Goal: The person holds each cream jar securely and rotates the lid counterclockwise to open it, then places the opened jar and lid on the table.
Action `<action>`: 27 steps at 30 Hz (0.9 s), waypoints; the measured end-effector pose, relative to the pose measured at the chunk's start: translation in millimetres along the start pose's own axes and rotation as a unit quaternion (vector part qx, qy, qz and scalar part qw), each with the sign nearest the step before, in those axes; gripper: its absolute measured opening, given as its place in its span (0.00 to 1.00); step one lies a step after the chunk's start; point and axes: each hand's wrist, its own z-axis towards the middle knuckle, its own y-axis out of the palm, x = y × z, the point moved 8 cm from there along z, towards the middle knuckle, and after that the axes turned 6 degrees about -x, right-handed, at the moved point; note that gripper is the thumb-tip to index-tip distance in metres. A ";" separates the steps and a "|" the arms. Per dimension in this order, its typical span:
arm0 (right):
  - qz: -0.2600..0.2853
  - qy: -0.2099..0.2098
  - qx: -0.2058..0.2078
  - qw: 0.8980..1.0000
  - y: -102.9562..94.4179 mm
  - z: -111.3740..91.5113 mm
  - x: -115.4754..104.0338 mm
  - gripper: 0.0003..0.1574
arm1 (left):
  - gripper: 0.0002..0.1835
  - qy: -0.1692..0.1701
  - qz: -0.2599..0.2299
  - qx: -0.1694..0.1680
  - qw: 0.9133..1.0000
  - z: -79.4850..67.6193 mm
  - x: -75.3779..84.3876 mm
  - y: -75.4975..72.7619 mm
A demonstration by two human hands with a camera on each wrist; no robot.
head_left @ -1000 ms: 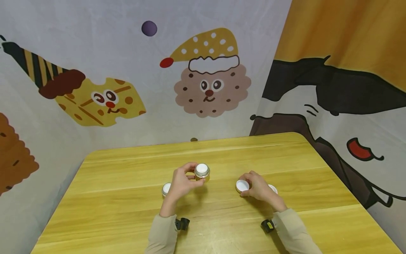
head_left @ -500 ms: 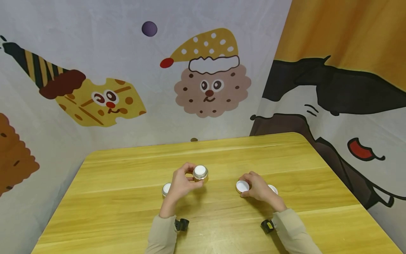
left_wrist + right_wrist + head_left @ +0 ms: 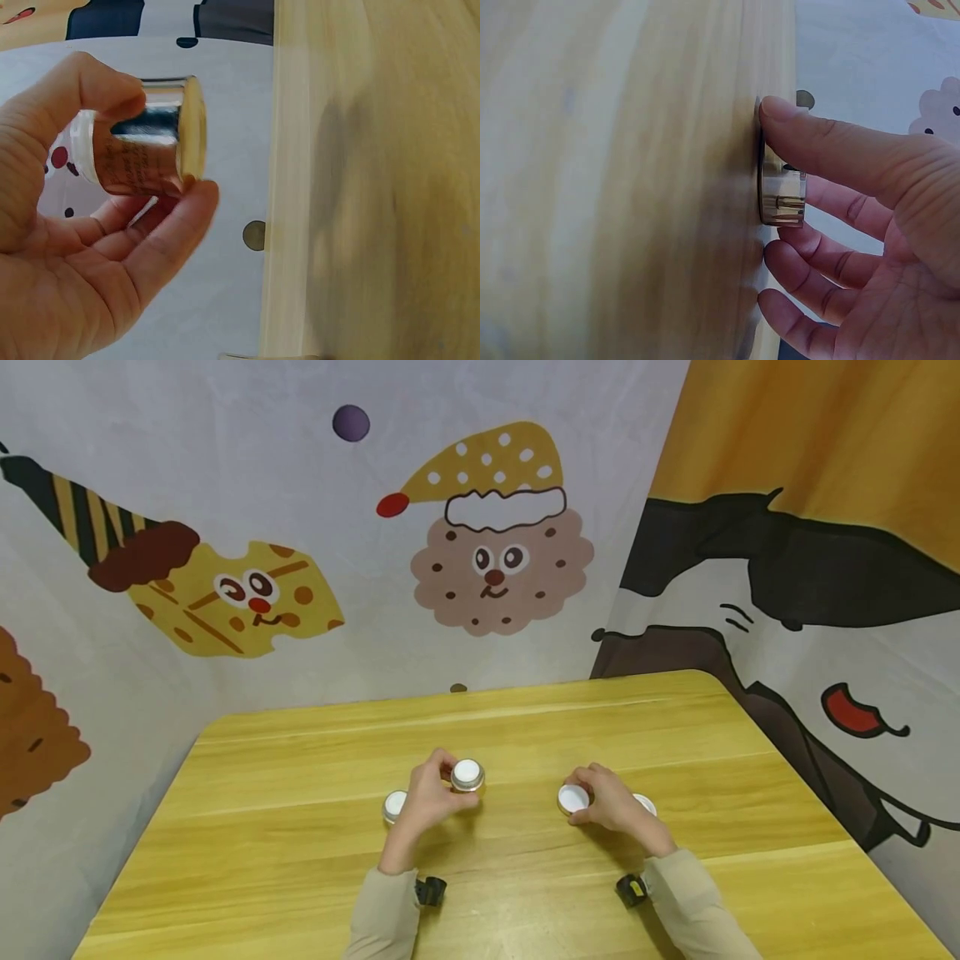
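My left hand (image 3: 433, 795) grips a shiny gold cream jar (image 3: 467, 776) between thumb and fingers, its white top facing up. The left wrist view shows the jar (image 3: 142, 142) from the side, raised off the table, with small print on its wall. My right hand (image 3: 609, 800) pinches a gold jar lid (image 3: 573, 799) whose white inside faces up. Seen from the right wrist, this lid (image 3: 781, 196) sits at the tabletop, the thumb on one side and fingers on the other. A second white-topped jar (image 3: 394, 806) stands beside my left wrist, partly hidden by it.
Another white round piece (image 3: 645, 806) lies just behind my right hand, mostly covered by it. Everything rests on a wood-grain table (image 3: 510, 893). Beyond its far edge hangs a cloth backdrop (image 3: 375, 660) printed with cartoon figures.
My left hand has brought the jar slightly left and nearer to me, tilting its top a little. The right hand and its lid have stayed in place.
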 end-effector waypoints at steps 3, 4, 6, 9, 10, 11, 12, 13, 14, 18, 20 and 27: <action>-0.004 -0.004 0.000 1.000 -1.1 0.1 -1.6 0.28 | 0.23 -0.009 0.012 0.005 1.000 -0.9 -2.4 -0.3; -0.005 -0.005 0.000 1.000 -1.3 0.0 -2.1 0.28 | 0.23 -0.013 0.015 0.006 1.000 -1.2 -3.4 -0.3; -0.009 -0.011 -0.001 1.000 -1.7 0.1 -2.9 0.29 | 0.23 -0.020 0.020 0.007 1.000 -1.2 -5.5 0.0; -0.010 -0.014 -0.003 1.000 -2.0 0.0 -3.7 0.29 | 0.22 -0.035 0.026 0.006 0.999 -0.5 -9.8 1.2; -0.010 -0.016 -0.003 1.000 -2.0 0.0 -4.0 0.29 | 0.23 -0.037 0.028 0.006 0.999 -0.3 -10.8 1.7; -0.011 -0.017 -0.004 1.000 -2.1 0.1 -4.2 0.29 | 0.23 -0.039 0.028 0.004 0.999 -0.1 -11.7 2.2; -0.010 -0.018 -0.005 1.000 -2.1 0.1 -4.3 0.28 | 0.23 -0.041 0.029 0.002 0.999 0.2 -12.8 2.9; -0.010 -0.018 -0.005 1.000 -2.2 0.1 -4.5 0.28 | 0.23 -0.043 0.029 0.000 0.999 0.4 -13.7 3.6; -0.010 -0.018 -0.006 1.000 -2.4 0.2 -4.8 0.28 | 0.23 -0.044 0.029 -0.002 0.999 0.7 -14.4 4.3; -0.008 -0.019 -0.006 1.000 -2.7 0.0 -5.4 0.28 | 0.22 -0.045 0.032 -0.008 0.998 1.3 -15.7 6.1; -0.007 -0.021 -0.006 1.000 -3.0 -0.1 -5.9 0.28 | 0.22 -0.043 0.033 -0.010 0.998 1.2 -15.9 6.6; -0.009 -0.017 -0.004 1.000 -2.7 0.1 -4.9 0.27 | 0.22 -0.059 0.031 -0.020 0.998 0.5 -20.8 9.2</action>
